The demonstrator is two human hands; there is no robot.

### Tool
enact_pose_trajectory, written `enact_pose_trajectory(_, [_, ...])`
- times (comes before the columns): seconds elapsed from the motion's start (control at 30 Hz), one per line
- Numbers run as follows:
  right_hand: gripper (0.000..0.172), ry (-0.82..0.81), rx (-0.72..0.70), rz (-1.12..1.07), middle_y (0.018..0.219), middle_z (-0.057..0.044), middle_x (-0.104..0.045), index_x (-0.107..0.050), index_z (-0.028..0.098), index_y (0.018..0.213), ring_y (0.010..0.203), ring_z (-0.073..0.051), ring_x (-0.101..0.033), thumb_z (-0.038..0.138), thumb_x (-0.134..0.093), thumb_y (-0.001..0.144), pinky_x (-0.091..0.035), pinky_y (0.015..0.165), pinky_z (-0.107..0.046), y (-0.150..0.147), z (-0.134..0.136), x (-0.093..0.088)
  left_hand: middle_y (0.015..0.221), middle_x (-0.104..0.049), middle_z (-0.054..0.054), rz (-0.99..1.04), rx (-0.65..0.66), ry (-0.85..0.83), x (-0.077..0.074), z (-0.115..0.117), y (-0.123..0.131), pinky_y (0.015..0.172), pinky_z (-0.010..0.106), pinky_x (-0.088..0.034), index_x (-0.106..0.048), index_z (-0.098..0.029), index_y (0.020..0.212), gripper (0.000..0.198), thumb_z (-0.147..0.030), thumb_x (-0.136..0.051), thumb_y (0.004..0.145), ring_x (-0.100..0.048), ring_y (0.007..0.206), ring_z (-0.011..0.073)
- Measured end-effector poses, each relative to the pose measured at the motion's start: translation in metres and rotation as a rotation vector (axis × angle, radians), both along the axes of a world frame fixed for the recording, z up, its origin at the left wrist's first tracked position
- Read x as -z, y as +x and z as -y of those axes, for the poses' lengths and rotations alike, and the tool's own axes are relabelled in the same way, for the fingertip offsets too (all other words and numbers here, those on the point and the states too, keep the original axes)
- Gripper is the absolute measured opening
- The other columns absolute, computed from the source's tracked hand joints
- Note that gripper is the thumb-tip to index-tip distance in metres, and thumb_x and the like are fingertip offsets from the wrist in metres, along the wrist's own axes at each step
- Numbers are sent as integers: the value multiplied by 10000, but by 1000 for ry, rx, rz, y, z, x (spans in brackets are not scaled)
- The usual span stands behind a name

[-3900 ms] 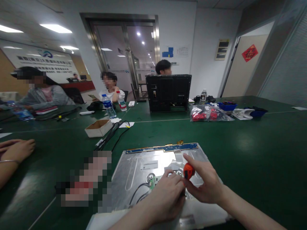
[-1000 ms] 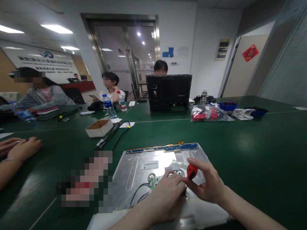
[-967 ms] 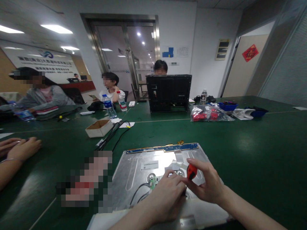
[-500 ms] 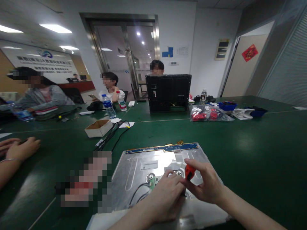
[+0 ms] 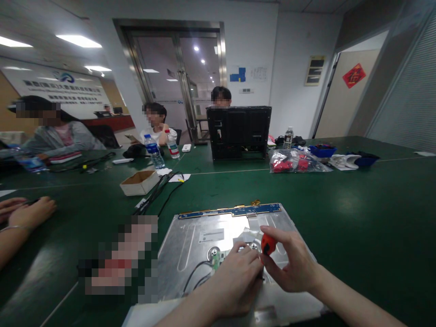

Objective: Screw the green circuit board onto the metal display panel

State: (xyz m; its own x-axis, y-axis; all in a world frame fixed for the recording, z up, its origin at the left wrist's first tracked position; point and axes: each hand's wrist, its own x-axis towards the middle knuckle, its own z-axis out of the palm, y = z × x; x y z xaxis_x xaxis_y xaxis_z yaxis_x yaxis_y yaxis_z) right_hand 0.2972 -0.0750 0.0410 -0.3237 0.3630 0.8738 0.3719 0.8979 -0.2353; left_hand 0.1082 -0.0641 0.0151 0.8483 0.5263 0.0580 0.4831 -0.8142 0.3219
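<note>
My right hand [image 5: 293,261] pinches the orange-and-black handle of a screwdriver [image 5: 268,244] between thumb and fingertips. Its shaft and tip are hidden behind my left hand. My left hand [image 5: 238,272] is closed, curled low over the metal panel right beside the handle; whatever its fingers hold is out of sight. Beneath both hands lies the silver back of a flat display panel [image 5: 185,245], with a blue circuit strip [image 5: 235,210] along its far edge. A small green board [image 5: 218,259] with black wires [image 5: 195,272] shows just left of my left hand.
Left of the panel are black cables [image 5: 160,190] and an open cardboard box [image 5: 139,182]. A black monitor-like casing [image 5: 238,131] stands across the green table, with a plastic bag of red parts [image 5: 296,162] to its right. Another person's hands [image 5: 29,213] rest at far left.
The screwdriver handle has turned slightly in my right fingers, its black patch showing at a different angle. My left hand has stayed in place.
</note>
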Motion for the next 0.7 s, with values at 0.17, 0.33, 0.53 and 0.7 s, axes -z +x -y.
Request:
enact_pose_trajectory(0.17, [579, 11, 0, -1, 812, -9, -699, -428, 187, 1455, 574, -149, -640, 93, -539, 894, -567, 544, -246, 0, -2, 3, 1184, -708, 92, -21, 19, 9, -1, 0, 0, 1109, 486, -368, -643, -192, 1105, 237, -177, -600, 873, -639, 1132, 285])
enact_pose_trajectory(0.33, [515, 1, -10, -7, 798, -6, -689, -425, 182, 1440, 578, -142, -635, 126, -537, 941, -565, 536, -230, -1, -2, 4, 1168, -714, 90, -17, 3, 21, 2, 0, 1, 1083, 480, -391, -635, -195, 1062, 176, -176, -569, 900, -640, 1135, 283])
enact_pose_trajectory(0.53, [492, -7, -13, -8, 804, -3, -688, -414, 187, 1445, 588, -137, -631, 151, -540, 971, -573, 548, -235, -1, -2, 4, 1160, -715, 92, -1, 16, 24, 3, -1, 1, 1082, 485, -389, -641, -196, 1035, 143, -189, -583, 905, -645, 1116, 284])
enact_pose_trajectory(0.7, [474, -10, -22, -17, 803, -8, -690, -426, 178, 1435, 580, -140, -620, 159, -547, 978, -568, 536, -241, -1, -4, 6, 1154, -724, 95, 13, -12, 48, 0, 3, 1, 1094, 470, -383, -647, -187, 1036, 153, -164, -570, 906, -653, 1113, 277])
